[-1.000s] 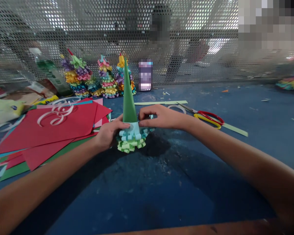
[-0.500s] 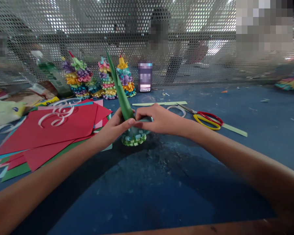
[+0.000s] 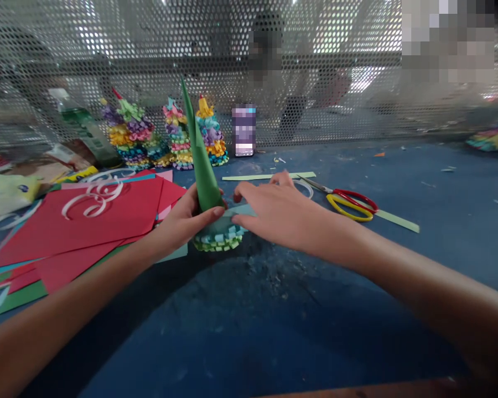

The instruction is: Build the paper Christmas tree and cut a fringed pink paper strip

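Note:
A tall green paper cone point(image 3: 205, 179) stands with its tip leaning slightly left, and curled fringes of light green point(image 3: 218, 243) and pale blue point(image 3: 219, 229) ring its base. My left hand point(image 3: 186, 218) is closed around the cone's lower part, thumb across the front. From the cone's right side a pale blue paper strip point(image 3: 243, 210) sticks out. Beside it, my right hand point(image 3: 284, 215) has thumb and fingers spread, with the strip's end between them; whether a fingertip touches it I cannot tell.
Red paper sheets point(image 3: 112, 226) with white curls lie at left. Red-and-yellow scissors point(image 3: 351, 204) and a light green strip point(image 3: 269, 177) lie at right. Behind stand fringed colourful cones point(image 3: 174, 135), a phone point(image 3: 244, 132), a green bottle point(image 3: 83, 130) and a perforated metal screen point(image 3: 216, 72).
My right hand's fingers have opened from a pinch and spread apart near the pale blue strip. The cone has shifted slightly left and stands more upright, with my left hand still on it.

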The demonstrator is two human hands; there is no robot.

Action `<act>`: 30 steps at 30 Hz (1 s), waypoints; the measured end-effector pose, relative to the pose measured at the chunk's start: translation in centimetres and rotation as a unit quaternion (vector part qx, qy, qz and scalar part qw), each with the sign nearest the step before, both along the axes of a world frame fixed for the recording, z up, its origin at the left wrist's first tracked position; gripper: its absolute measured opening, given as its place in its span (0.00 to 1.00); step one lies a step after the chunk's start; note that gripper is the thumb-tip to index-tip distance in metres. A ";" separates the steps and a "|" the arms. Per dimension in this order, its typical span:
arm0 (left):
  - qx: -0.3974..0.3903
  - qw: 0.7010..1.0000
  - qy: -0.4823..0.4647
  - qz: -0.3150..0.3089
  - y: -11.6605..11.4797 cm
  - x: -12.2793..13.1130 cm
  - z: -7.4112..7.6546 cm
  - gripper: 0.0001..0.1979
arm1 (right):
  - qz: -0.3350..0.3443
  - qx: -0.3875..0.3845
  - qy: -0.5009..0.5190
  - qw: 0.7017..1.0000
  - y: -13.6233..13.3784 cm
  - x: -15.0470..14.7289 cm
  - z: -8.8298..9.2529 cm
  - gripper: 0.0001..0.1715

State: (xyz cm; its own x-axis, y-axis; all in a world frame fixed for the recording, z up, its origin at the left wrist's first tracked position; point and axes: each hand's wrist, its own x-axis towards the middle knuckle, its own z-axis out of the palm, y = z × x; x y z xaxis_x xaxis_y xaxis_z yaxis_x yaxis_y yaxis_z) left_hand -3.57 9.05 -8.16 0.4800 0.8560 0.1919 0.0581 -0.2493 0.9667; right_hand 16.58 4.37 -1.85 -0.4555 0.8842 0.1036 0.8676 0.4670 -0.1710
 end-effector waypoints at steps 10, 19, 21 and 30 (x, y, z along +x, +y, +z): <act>-0.012 0.997 0.003 -0.073 0.4 -0.9 0.0 0.16 | 0.052 0.032 -0.064 0.996 -0.5 -0.2 0.3 0.10; -0.072 0.993 -0.035 -0.093 0.2 -1.0 0.0 0.19 | 0.108 0.030 -0.002 0.994 0.7 0.1 -1.0 0.07; -0.085 0.992 -0.049 -0.084 0.1 -0.9 0.1 0.21 | 0.122 0.006 0.036 0.992 1.2 0.1 -1.3 0.08; 0.043 0.983 0.177 -0.009 2.1 -1.2 -1.7 0.25 | 0.053 -0.100 0.212 0.971 4.1 0.1 -4.4 0.06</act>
